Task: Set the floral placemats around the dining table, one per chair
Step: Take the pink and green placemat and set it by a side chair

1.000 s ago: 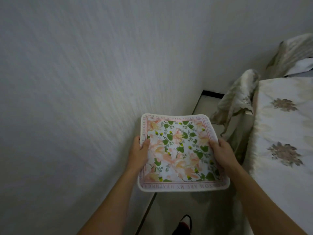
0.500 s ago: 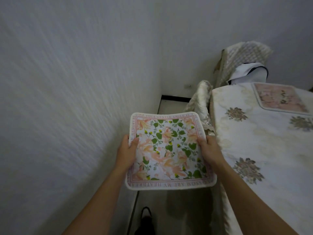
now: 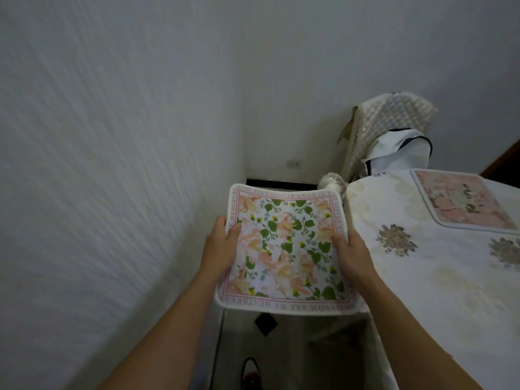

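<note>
Where the white wall [image 3: 112,164] meets the table [image 3: 422,291], inventory as follows. Item 1: floral placemat [image 3: 284,249], square w/ rounded corners, pink lettered border, peach blooms & green leaves; held in the air, face up, over the floor gap between wall and table, its right edge at the table's left edge. Left hand [image 3: 222,246]: closed on the mat's left edge, thumb on top. Right hand [image 3: 350,254]: closed on the mat's right edge, thumb on top. Item 2: second placemat [image 3: 464,201], pink pattern, lying flat on the table's far right part. Item 3: tablecloth [image 3: 399,240], cream w/ grey-brown flower motifs, covering the table. Item 4: chair [image 3: 394,122] w/ quilted cream cover, at the table's far end, white cloth w/ dark trim [image 3: 396,149] draped on it. Item 5: shoe [image 3: 250,372], dark, on floor at bottom centre.
</note>
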Tool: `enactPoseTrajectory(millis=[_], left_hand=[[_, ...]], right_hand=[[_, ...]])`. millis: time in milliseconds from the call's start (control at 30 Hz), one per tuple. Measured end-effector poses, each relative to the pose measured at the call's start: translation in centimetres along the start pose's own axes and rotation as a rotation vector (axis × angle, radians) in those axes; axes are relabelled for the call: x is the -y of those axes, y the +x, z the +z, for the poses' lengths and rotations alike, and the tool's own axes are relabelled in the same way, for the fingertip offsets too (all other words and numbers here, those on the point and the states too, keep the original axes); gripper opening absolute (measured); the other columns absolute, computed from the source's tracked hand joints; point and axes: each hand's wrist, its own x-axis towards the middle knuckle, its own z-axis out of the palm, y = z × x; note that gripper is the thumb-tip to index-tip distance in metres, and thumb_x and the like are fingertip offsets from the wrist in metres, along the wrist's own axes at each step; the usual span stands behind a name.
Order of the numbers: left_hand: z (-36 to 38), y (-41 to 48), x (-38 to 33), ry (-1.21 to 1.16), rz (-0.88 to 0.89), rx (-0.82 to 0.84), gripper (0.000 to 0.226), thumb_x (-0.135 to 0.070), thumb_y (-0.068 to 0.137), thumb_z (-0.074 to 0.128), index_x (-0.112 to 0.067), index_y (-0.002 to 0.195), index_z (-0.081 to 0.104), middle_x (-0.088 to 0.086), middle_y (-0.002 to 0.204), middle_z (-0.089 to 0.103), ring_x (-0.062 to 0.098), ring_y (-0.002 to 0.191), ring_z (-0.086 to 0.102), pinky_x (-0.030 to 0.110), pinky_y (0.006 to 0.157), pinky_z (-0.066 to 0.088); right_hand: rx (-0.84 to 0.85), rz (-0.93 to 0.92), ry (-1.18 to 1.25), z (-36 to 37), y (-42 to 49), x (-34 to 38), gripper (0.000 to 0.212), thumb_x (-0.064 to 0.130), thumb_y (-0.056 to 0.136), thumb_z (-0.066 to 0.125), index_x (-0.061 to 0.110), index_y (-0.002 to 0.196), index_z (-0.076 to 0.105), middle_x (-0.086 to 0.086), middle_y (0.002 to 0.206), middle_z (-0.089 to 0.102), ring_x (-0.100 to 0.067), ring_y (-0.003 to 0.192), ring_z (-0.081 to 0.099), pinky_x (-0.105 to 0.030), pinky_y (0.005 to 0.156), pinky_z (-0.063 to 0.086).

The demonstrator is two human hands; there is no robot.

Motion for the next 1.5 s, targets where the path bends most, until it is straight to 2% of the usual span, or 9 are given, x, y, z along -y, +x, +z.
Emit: enactPoseTrajectory(millis=[100,167,433,633,833,967,1067,1333,1500], left_hand=[[0.4,4.0,-1.7,-0.028,-0.007,-0.005,0.017,-0.036,0.100,0.051,-0.020,0.105,0.055,0.001,0.094,0.071,0.016,0.078,0.071,0.046,0.072,0.061],[0.7,6.4,-2.6,-0.034,-0.010,-0.007,0.018,-0.036,0.101,0.051,-0.018,0.105,0.055,-0.001,0.094,0.070,0.015,0.078,0.071,0.044,0.072,0.061],[2.0,13.9,-5.1,-0.045,0.014,0.010,0.019,-0.036,0.101,0.050,-0.018,0.106,0.054,-0.004,0.094,0.069,0.014,0.081,0.070,0.042,0.073,0.061],[4.5,20.5,-6.6,-0.047,0.016,0.033,0.018,-0.037,0.101,0.051,-0.020,0.104,0.054,-0.002,0.094,0.071,0.016,0.079,0.072,0.042,0.070,0.062],[9.4,28.8,-10.3,-0.063,0.043,0.087,0.011,-0.034,0.101,0.052,-0.023,0.099,0.054,0.001,0.096,0.070,0.014,0.079,0.072,0.028,0.059,0.057],[14.4,33.1,-13.4,-0.046,0.059,0.201,0.007,-0.033,0.100,0.053,-0.027,0.098,0.055,0.003,0.099,0.071,0.017,0.081,0.073,0.036,0.066,0.061],[19.1,35.1,-16.0,-0.040,0.088,0.322,0.007,-0.033,0.101,0.052,-0.026,0.101,0.053,0.001,0.096,0.071,0.015,0.077,0.073,0.032,0.061,0.060],[31.9,33.4,-21.4,0.025,0.193,0.711,0.008,-0.035,0.101,0.052,-0.029,0.096,0.051,0.003,0.098,0.070,0.018,0.081,0.073,0.041,0.069,0.061],[39.7,28.9,-22.4,0.061,0.290,0.977,0.012,-0.025,0.101,0.054,-0.014,0.106,0.053,0.004,0.098,0.068,0.015,0.081,0.071,0.026,0.059,0.055]], right_hand=[[-0.026,-0.013,-0.015,0.6,3.5,2.0,0.016,0.032,0.103,0.046,0.019,0.111,0.052,-0.008,0.111,0.066,-0.027,0.097,0.065,-0.046,0.086,0.055],[-0.046,-0.019,-0.028,0.8,5.4,3.1,0.016,0.033,0.103,0.045,0.021,0.113,0.050,-0.008,0.112,0.064,-0.030,0.100,0.064,-0.048,0.089,0.054],[-0.062,-0.003,0.012,1.3,12.3,6.0,0.028,0.034,0.104,0.044,0.015,0.122,0.053,-0.008,0.111,0.066,-0.029,0.097,0.066,-0.045,0.085,0.055],[-0.080,0.010,0.042,1.7,18.8,6.9,0.026,0.038,0.102,0.044,0.019,0.115,0.055,-0.006,0.109,0.068,-0.027,0.095,0.067,-0.050,0.086,0.056],[-0.157,0.005,0.085,0.1,27.4,7.3,0.026,0.038,0.102,0.044,0.016,0.112,0.055,-0.005,0.104,0.065,-0.026,0.093,0.065,-0.044,0.081,0.054],[-0.236,0.087,0.141,-2.8,31.4,6.0,0.026,0.036,0.103,0.045,0.016,0.113,0.058,-0.004,0.100,0.068,-0.022,0.088,0.066,-0.033,0.068,0.050],[-0.329,0.133,0.165,-6.1,32.9,4.6,0.024,0.035,0.103,0.044,0.015,0.107,0.057,-0.001,0.095,0.067,-0.016,0.082,0.064,-0.028,0.060,0.044],[-0.652,0.336,0.298,-14.2,28.8,-1.5,0.024,0.034,0.104,0.044,0.016,0.112,0.057,-0.001,0.099,0.065,-0.018,0.087,0.063,-0.031,0.063,0.046],[-0.899,0.516,0.369,-16.4,22.5,-6.3,0.025,0.037,0.103,0.044,0.018,0.109,0.059,-0.004,0.100,0.068,-0.023,0.088,0.067,-0.037,0.069,0.053]])
